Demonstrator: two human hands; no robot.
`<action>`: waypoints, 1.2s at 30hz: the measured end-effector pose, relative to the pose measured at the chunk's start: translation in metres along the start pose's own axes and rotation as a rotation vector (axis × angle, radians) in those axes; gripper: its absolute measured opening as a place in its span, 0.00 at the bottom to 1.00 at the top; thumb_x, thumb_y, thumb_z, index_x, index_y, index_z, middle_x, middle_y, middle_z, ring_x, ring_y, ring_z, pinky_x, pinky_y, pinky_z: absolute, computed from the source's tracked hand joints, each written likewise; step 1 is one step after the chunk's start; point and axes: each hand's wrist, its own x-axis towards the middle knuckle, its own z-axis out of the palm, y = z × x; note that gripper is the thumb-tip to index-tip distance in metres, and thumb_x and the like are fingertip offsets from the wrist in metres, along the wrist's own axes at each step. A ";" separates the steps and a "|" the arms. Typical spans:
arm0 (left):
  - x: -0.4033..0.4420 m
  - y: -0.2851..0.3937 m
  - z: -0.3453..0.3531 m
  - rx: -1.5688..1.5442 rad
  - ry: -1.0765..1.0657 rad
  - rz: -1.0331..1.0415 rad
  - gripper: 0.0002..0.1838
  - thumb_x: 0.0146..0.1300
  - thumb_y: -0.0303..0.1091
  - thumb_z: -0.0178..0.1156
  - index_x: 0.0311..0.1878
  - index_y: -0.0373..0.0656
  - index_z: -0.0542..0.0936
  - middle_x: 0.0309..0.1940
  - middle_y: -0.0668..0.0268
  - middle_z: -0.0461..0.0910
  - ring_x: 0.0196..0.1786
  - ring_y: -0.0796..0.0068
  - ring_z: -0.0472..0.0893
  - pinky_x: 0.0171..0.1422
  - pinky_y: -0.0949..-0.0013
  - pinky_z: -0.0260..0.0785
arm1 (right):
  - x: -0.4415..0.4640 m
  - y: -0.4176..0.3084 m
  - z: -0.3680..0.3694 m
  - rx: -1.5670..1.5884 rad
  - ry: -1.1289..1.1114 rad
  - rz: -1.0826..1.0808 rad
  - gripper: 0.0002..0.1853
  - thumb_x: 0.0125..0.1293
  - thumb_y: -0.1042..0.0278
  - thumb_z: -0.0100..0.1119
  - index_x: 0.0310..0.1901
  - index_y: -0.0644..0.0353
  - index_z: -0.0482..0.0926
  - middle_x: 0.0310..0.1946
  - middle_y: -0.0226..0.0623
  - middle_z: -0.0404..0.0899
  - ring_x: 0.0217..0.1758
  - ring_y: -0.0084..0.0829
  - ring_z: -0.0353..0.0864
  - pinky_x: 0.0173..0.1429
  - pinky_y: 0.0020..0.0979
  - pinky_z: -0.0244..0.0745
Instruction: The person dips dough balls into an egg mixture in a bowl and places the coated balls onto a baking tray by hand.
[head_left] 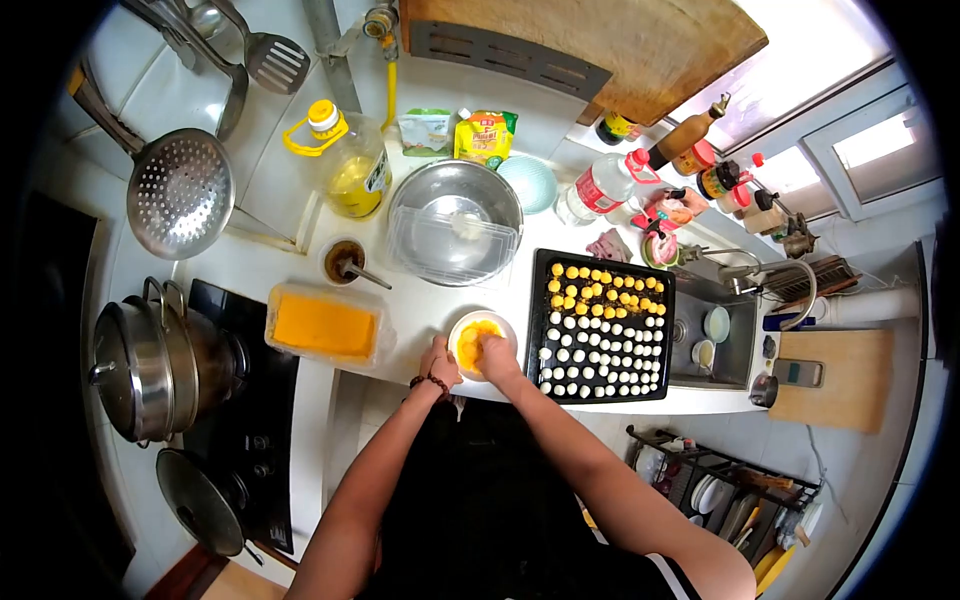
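Observation:
A small white bowl [510, 326] with soft yellow-orange pieces [470, 340] in it stands at the counter's front edge. My left hand [440, 364], a beaded bracelet at its wrist, grips the bowl's left side. Inside the bowl, the fingers of my right hand [496, 360] are bent down into the yellow pieces, and their tips are hidden. Just to the right lies a black baking tray [600, 257], with rows of yellow-coated balls [605, 290] at the back and white balls [600, 355] in front.
Left of the bowl sits a plastic box [325, 320] of orange contents. Behind are a steel basin [430, 185] with a clear lid [455, 245], a brown jar [345, 262] and an oil jug [350, 165]. A sink [735, 365] is right; a stove [260, 400] with pots is left.

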 end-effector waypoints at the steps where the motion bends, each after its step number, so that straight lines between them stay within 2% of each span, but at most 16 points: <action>1: 0.002 -0.005 0.003 0.024 -0.021 -0.016 0.16 0.69 0.23 0.53 0.59 0.39 0.70 0.47 0.47 0.80 0.40 0.55 0.87 0.32 0.56 0.88 | -0.001 -0.001 -0.007 0.033 -0.053 0.043 0.13 0.51 0.76 0.66 0.41 0.63 0.82 0.38 0.52 0.85 0.44 0.50 0.86 0.54 0.44 0.81; 4: 0.021 -0.041 0.019 -0.004 0.014 0.057 0.16 0.70 0.24 0.54 0.59 0.41 0.67 0.47 0.47 0.80 0.39 0.53 0.87 0.32 0.56 0.88 | 0.010 -0.005 -0.039 0.079 -0.044 -0.005 0.06 0.52 0.75 0.69 0.34 0.60 0.85 0.32 0.48 0.86 0.39 0.48 0.87 0.52 0.42 0.82; 6: 0.019 -0.040 0.020 0.071 0.015 0.040 0.17 0.68 0.24 0.55 0.58 0.41 0.67 0.45 0.46 0.81 0.42 0.49 0.86 0.38 0.53 0.84 | 0.013 -0.014 -0.066 0.355 0.054 0.073 0.12 0.52 0.70 0.73 0.39 0.62 0.86 0.35 0.50 0.87 0.42 0.48 0.88 0.52 0.41 0.82; 8: 0.007 -0.016 0.018 0.141 0.022 0.020 0.18 0.67 0.25 0.56 0.58 0.42 0.67 0.43 0.44 0.83 0.45 0.44 0.85 0.45 0.50 0.81 | 0.017 -0.013 -0.075 0.384 0.014 0.063 0.16 0.53 0.66 0.75 0.42 0.63 0.86 0.37 0.51 0.87 0.44 0.48 0.88 0.52 0.41 0.83; 10: -0.009 0.010 0.017 -0.318 -0.017 -0.276 0.17 0.69 0.27 0.55 0.59 0.44 0.66 0.45 0.46 0.83 0.48 0.45 0.85 0.46 0.48 0.81 | 0.020 -0.005 -0.069 0.187 -0.050 -0.045 0.16 0.52 0.67 0.75 0.42 0.64 0.85 0.38 0.52 0.86 0.45 0.49 0.88 0.53 0.43 0.83; 11: 0.002 -0.007 0.024 -0.321 -0.004 -0.274 0.17 0.69 0.27 0.55 0.59 0.44 0.66 0.45 0.46 0.83 0.48 0.45 0.85 0.46 0.48 0.81 | 0.022 0.001 -0.065 0.138 -0.089 -0.077 0.21 0.53 0.67 0.75 0.47 0.68 0.83 0.39 0.56 0.86 0.45 0.50 0.87 0.54 0.44 0.82; 13: 0.031 -0.061 0.042 -0.178 0.071 -0.139 0.17 0.71 0.27 0.53 0.61 0.44 0.66 0.47 0.47 0.82 0.45 0.48 0.87 0.37 0.50 0.86 | 0.012 -0.016 -0.093 0.056 -0.174 -0.069 0.19 0.53 0.71 0.71 0.47 0.69 0.82 0.39 0.56 0.85 0.46 0.51 0.87 0.55 0.44 0.82; 15: 0.004 -0.025 0.033 -0.232 0.075 -0.164 0.16 0.72 0.27 0.52 0.61 0.44 0.66 0.47 0.47 0.82 0.45 0.49 0.87 0.35 0.51 0.87 | 0.000 -0.020 -0.089 -0.021 -0.259 -0.049 0.18 0.54 0.74 0.68 0.46 0.71 0.82 0.38 0.57 0.85 0.47 0.52 0.86 0.57 0.45 0.81; 17: -0.003 -0.002 0.028 -0.283 0.084 -0.169 0.15 0.73 0.26 0.51 0.60 0.44 0.66 0.48 0.48 0.82 0.45 0.50 0.87 0.33 0.51 0.87 | -0.001 -0.007 -0.046 0.003 0.064 -0.143 0.17 0.55 0.74 0.66 0.46 0.72 0.80 0.38 0.57 0.85 0.46 0.53 0.86 0.57 0.46 0.82; 20: -0.012 0.007 0.026 -0.076 0.131 -0.102 0.15 0.72 0.26 0.50 0.60 0.43 0.67 0.47 0.48 0.82 0.45 0.51 0.88 0.33 0.52 0.87 | 0.009 0.003 -0.019 0.092 -0.048 -0.015 0.22 0.55 0.68 0.69 0.49 0.71 0.78 0.36 0.58 0.84 0.43 0.57 0.85 0.52 0.49 0.82; 21: -0.020 0.019 0.023 -0.138 0.112 -0.149 0.15 0.73 0.27 0.50 0.60 0.43 0.67 0.49 0.47 0.81 0.46 0.52 0.87 0.39 0.52 0.87 | 0.014 0.003 -0.020 0.073 -0.066 -0.023 0.13 0.56 0.70 0.67 0.42 0.67 0.81 0.37 0.56 0.84 0.43 0.56 0.86 0.50 0.48 0.82; 22: -0.025 0.027 0.022 -0.201 0.088 -0.196 0.15 0.73 0.28 0.50 0.61 0.42 0.67 0.52 0.45 0.81 0.47 0.54 0.86 0.44 0.53 0.86 | 0.013 0.006 -0.023 0.074 -0.063 -0.021 0.13 0.56 0.70 0.67 0.42 0.67 0.81 0.37 0.56 0.84 0.43 0.56 0.86 0.50 0.48 0.82; 26: -0.013 0.011 0.025 -0.259 0.069 -0.236 0.15 0.74 0.29 0.50 0.62 0.42 0.68 0.52 0.47 0.81 0.48 0.53 0.86 0.45 0.52 0.86 | 0.020 0.006 -0.062 0.160 -0.047 -0.109 0.08 0.55 0.72 0.68 0.36 0.63 0.83 0.37 0.52 0.85 0.42 0.54 0.86 0.49 0.46 0.83; 28: -0.021 0.016 0.027 -0.216 0.100 -0.136 0.15 0.72 0.27 0.50 0.60 0.42 0.67 0.50 0.48 0.81 0.44 0.53 0.88 0.36 0.54 0.88 | 0.023 0.008 -0.069 0.266 0.026 -0.127 0.08 0.53 0.72 0.69 0.36 0.63 0.84 0.37 0.51 0.85 0.42 0.53 0.86 0.50 0.45 0.83; 31: -0.016 0.006 0.029 -0.355 0.079 -0.186 0.15 0.72 0.28 0.51 0.60 0.42 0.68 0.49 0.48 0.81 0.46 0.54 0.87 0.37 0.54 0.88 | 0.030 0.006 -0.073 0.392 -0.044 -0.222 0.16 0.49 0.70 0.73 0.41 0.62 0.84 0.38 0.51 0.85 0.44 0.52 0.86 0.52 0.45 0.82; 36: 0.001 -0.022 0.029 -0.239 0.070 -0.119 0.16 0.73 0.28 0.50 0.62 0.43 0.67 0.54 0.49 0.78 0.51 0.52 0.85 0.39 0.52 0.88 | 0.012 -0.006 -0.083 0.014 -0.041 -0.250 0.24 0.55 0.70 0.70 0.53 0.69 0.77 0.47 0.57 0.82 0.50 0.54 0.84 0.57 0.46 0.81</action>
